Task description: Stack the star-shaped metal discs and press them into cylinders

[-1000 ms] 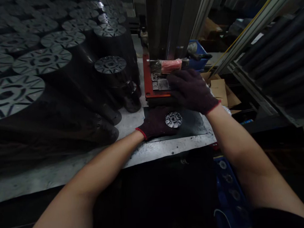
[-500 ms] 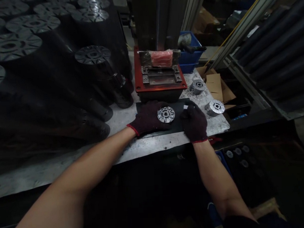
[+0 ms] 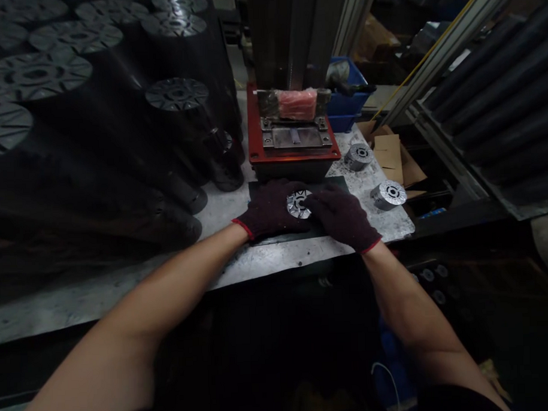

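A round metal rotor core with slots in its face sits on a dark mat at the table's front. My left hand, in a dark glove with a red cuff, wraps around the core's left side. From the right, my gloved right hand reaches over the core, and its closed fingertips touch the slotted face and hide part of it. Whatever those fingertips may hold is hidden. Just behind both hands stands a red-framed fixture with a metal plate, a pale strip showing on the plate.
Tall dark stacks of slotted cores crowd the left side. Two more cores, one nearer and one farther, stand at the right. Behind are a pink wrapped block, a blue bin and a cardboard box.
My right hand has moved left onto the core's face. The small white piece seen at its fingers is out of sight. A pale strip now shows on the fixture's plate. My left hand stays around the core.
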Motion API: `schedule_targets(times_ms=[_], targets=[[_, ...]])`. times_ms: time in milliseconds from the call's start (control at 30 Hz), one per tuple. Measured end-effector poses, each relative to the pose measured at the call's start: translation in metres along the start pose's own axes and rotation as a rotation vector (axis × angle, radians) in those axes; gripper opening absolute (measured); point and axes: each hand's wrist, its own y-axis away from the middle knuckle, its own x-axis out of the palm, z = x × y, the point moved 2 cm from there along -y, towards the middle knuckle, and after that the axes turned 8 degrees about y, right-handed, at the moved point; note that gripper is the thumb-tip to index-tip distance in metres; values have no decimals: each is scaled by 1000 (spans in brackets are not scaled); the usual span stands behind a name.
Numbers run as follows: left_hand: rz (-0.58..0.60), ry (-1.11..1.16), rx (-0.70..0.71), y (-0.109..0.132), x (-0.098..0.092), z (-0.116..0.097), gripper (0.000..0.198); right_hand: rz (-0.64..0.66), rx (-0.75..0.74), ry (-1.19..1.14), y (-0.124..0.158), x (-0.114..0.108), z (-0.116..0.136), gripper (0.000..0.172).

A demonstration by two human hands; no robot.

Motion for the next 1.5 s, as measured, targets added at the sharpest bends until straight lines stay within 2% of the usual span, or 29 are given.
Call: schedule_targets(times_ms=[167, 300, 367, 433, 500, 533, 600, 667, 733, 833, 900, 967, 1067, 1233, 1367, 1467, 1500], targets=[[-2, 40, 13, 0, -1, -3, 90, 52, -75, 219, -1, -9, 8, 41], [-7, 93, -42, 0, -4, -6, 90, 153, -123, 220, 7, -6, 3, 48], [-7, 123, -68, 1, -6, -5, 90, 71, -157, 161, 0, -12, 0, 50], [-3, 143, -77, 3, -8, -2, 91, -110, -187, 171, -21, -23, -2, 49], [21, 168, -63, 5, -8, 1, 91, -242, -229, 252, -55, -36, 1, 49], [32, 181, -57, 6, -8, 2, 91, -257, -263, 300, -75, -40, 3, 50], [44, 195, -55, 6, -8, 4, 97, -168, -336, 349, -108, -43, 5, 48], [22, 186, -58, 6, -7, 4, 111, -115, -363, 346, -122, -41, 5, 42], [-4, 183, -67, 4, -5, 4, 120, -187, -290, 259, -111, -35, 4, 38], [-19, 209, -89, 2, -4, 2, 106, -320, -12, -91, -64, -13, -4, 49], [-19, 206, -97, 1, -4, 1, 98, -268, 136, -312, -34, 8, -12, 51], [-19, 185, -103, 0, -4, -1, 96, -217, 187, -378, -17, 24, -19, 47], [-28, 170, -111, -1, -3, -1, 96, -218, 174, -314, -14, 33, -26, 41], [-21, 174, -95, -2, -1, 0, 93, -210, 10, 2, -10, 24, -23, 50], [-7, 179, -81, -1, -3, 0, 89, -218, -158, 171, -3, -1, -4, 48], [13, 179, -65, 1, -6, 0, 90, -343, -246, 269, -32, -30, 8, 35], [19, 186, -61, 2, -6, 1, 92, -363, -279, 309, -49, -37, 11, 37]])
